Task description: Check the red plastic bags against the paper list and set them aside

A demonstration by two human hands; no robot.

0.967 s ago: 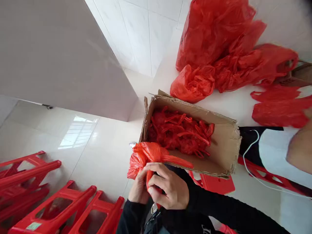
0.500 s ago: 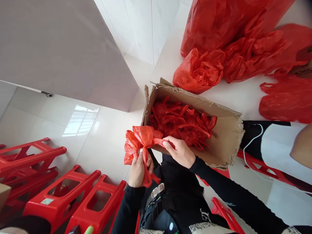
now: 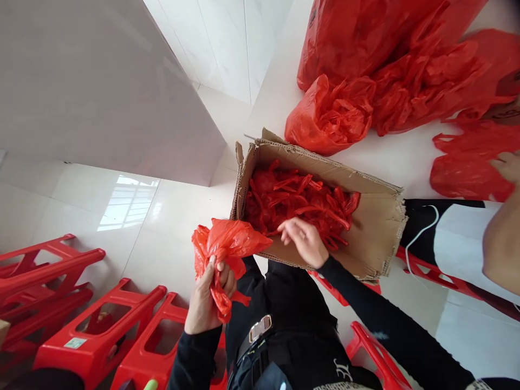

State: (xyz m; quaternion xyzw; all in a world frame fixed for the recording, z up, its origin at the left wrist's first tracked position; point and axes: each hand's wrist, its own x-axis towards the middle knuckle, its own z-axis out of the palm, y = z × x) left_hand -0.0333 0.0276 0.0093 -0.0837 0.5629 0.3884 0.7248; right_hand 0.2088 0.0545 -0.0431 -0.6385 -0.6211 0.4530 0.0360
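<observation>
Gathered at its neck in my left hand [image 3: 215,292] is a crumpled red plastic bag [image 3: 233,238]. Its body spreads above my closed fingers, and its loose ends hang below them. My right hand [image 3: 303,238] hovers over the near side of a cardboard box [image 3: 376,233], just right of the bag's pointed corner. Nothing shows in its loosely bent fingers. Inside the box, knotted red plastic bags [image 3: 300,200] fill the left and middle; brown cardboard shows on the right.
Large red plastic bags [image 3: 365,43] and a smaller full one [image 3: 333,116] rest on the white surface behind the box. Red plastic stools [image 3: 97,325] stand at lower left. At right, another person's hand [image 3: 507,165] touches a red bag [image 3: 471,173].
My right hand has let go of the bag's stretched strip. My left hand has moved left and down with the bag. Another person's hand has come into view at right.
</observation>
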